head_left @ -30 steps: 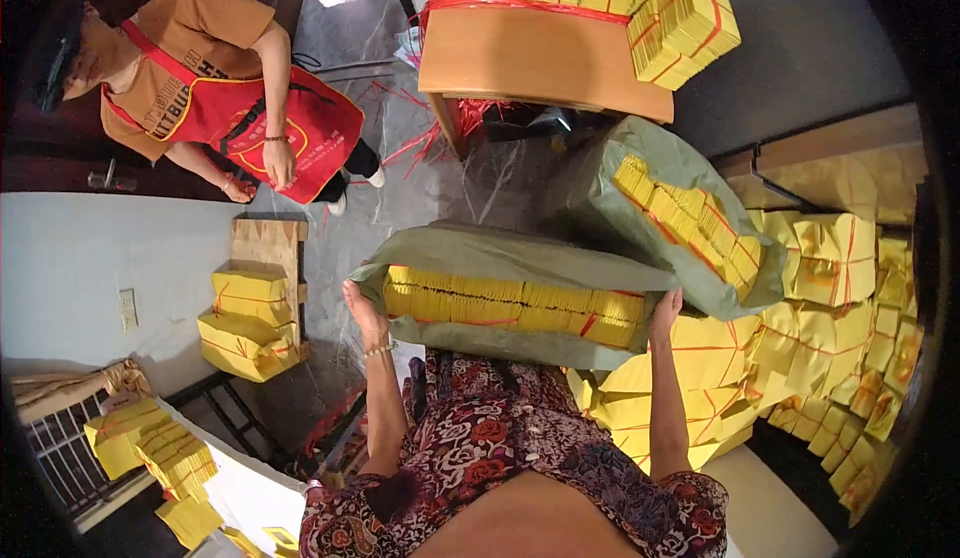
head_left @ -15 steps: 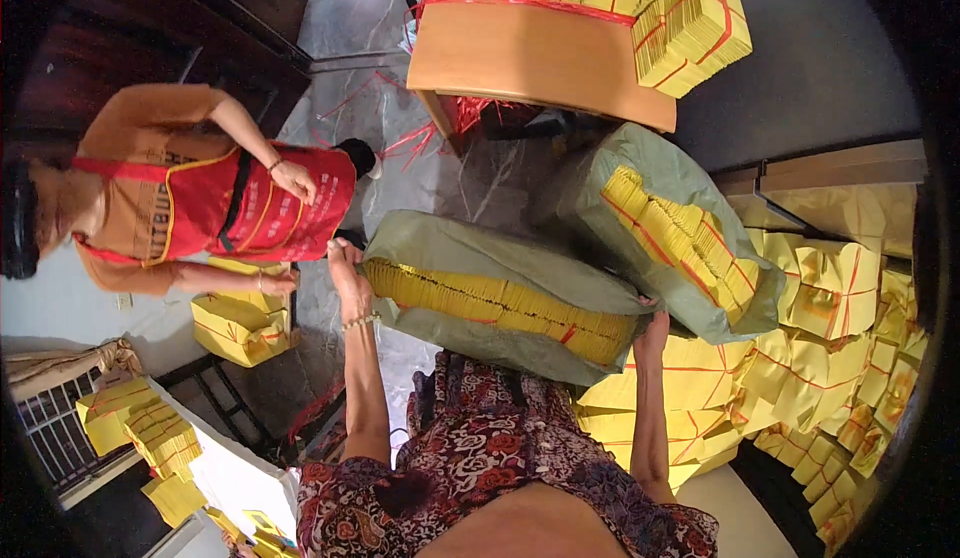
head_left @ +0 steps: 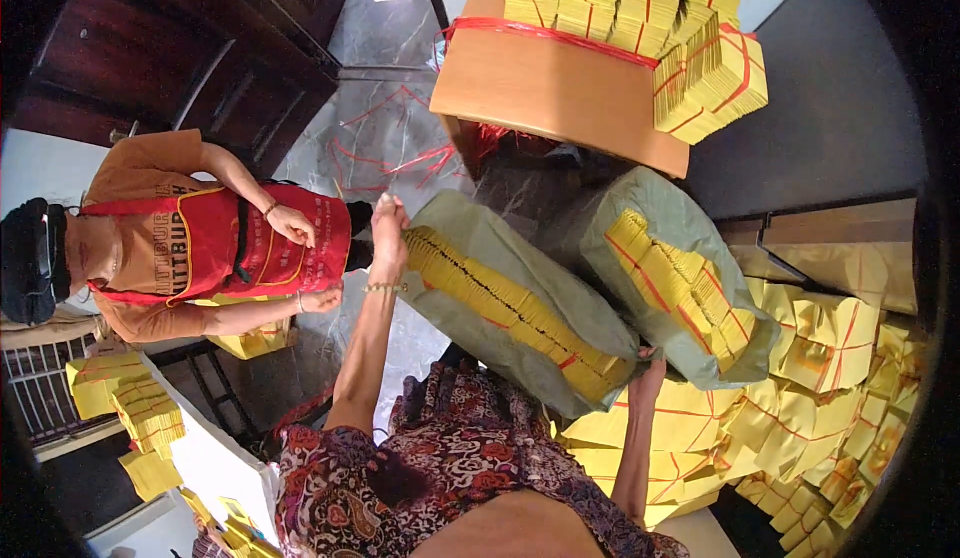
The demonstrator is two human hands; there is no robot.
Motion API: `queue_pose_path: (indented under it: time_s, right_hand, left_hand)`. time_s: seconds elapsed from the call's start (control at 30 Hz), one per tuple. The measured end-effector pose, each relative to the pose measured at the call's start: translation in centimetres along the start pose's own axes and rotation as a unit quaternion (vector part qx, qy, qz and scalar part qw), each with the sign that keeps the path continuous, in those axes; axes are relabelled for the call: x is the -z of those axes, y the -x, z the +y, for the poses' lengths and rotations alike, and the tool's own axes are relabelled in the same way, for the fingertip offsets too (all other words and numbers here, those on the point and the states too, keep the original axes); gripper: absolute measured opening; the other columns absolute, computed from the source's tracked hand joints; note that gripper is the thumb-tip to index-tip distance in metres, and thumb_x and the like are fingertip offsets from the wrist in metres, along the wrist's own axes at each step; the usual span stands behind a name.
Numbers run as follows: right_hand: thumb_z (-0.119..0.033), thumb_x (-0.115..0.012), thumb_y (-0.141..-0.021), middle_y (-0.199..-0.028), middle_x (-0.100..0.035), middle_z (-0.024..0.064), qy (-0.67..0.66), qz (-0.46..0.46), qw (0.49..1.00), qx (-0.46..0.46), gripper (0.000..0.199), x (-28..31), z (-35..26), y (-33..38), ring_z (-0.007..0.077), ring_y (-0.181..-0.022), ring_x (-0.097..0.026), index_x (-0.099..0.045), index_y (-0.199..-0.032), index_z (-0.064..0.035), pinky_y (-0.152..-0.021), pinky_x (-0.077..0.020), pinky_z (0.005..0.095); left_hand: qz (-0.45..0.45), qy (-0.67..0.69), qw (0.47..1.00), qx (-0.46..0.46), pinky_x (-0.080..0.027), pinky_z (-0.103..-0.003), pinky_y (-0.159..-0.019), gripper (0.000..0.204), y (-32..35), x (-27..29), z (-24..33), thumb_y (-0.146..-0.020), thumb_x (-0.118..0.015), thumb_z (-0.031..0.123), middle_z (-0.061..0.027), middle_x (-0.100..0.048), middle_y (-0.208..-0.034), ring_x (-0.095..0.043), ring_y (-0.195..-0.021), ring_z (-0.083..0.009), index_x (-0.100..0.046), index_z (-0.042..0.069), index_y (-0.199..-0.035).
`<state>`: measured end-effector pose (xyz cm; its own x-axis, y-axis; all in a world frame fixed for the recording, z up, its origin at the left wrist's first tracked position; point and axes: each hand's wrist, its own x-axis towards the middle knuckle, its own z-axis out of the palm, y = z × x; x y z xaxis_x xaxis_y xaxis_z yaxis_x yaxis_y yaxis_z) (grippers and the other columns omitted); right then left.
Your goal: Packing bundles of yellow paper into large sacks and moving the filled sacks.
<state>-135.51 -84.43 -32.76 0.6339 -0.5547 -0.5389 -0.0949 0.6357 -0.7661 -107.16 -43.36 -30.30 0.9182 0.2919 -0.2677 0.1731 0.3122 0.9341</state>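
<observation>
In front of me stands a grey-green sack [head_left: 478, 226], open at the top and packed with rows of yellow paper bundles [head_left: 510, 308] tied with red strips. My left hand [head_left: 388, 226], a beaded bracelet at its wrist, is closed on the sack's far left corner. At the near right corner my right hand [head_left: 648, 370] pinches the sack's edge. A second grey-green sack [head_left: 625, 193] with similar yellow bundles stands to the right, close against the first one.
A person in a red apron [head_left: 210, 243] stands at the left, both hands before the apron. Beyond the sacks is a wooden table [head_left: 540, 78] with tied yellow stacks [head_left: 715, 78]. More yellow bundles [head_left: 830, 343] are piled at the right. Red strips [head_left: 425, 163] lie on the floor.
The sack has turned, its left end moving away from me and its right end nearer. My left hand went forward with it, and my view shifted. The person's hands have moved slightly.
</observation>
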Motion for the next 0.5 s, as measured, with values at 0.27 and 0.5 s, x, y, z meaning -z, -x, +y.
queue_pose_path:
  time_s: [0.27,0.5]
  right_hand:
    - [-0.019,-0.044,-0.09,-0.075,-0.047,0.0028,0.017,0.063,0.998,0.023,0.019,2.3,2.4,3.3,0.0149,-0.073,-0.044,-0.043,-0.073,-0.0106,-0.077,-0.0383,0.0299]
    - [-0.021,-0.04,-0.093,-0.079,-0.047,0.0014,0.168,0.043,0.985,-0.003,0.02,-2.2,5.3,3.8,0.0136,-0.076,-0.045,-0.046,-0.077,-0.0093,-0.076,-0.0367,0.0268]
  left_hand:
    - [-0.102,-0.026,0.994,0.016,-0.026,-0.023,-0.051,0.03,-3.8,-11.2,-0.9,-0.095,-0.04,0.032,0.0055,-0.032,-0.058,-0.028,-0.054,-0.0074,-0.046,0.011,-0.074]
    - [-0.127,-0.039,0.99,-0.043,-0.035,-0.024,-0.057,0.028,-10.7,-11.9,-2.9,-0.096,-0.038,0.027,0.0027,-0.039,-0.06,-0.036,-0.056,-0.0087,-0.048,0.009,-0.077]
